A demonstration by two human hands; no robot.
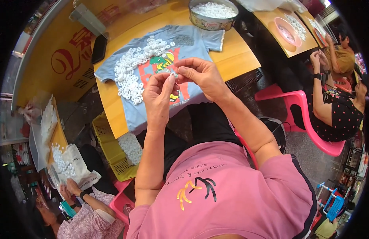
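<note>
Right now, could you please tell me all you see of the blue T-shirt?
The light-blue T-shirt, apparently soft fabric, lies spread on the wood-toned table, short sleeves out to either side. Its front has a red, green and yellow cartoon print. Small white pieces lie over its left part, and its near end seems to drape past the table's edge. The left hand and right hand hide part of the print.

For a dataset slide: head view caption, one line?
Left hand pinches a small white piece, right hand close beside it, above a blue shirt strewn with white rings.
</note>
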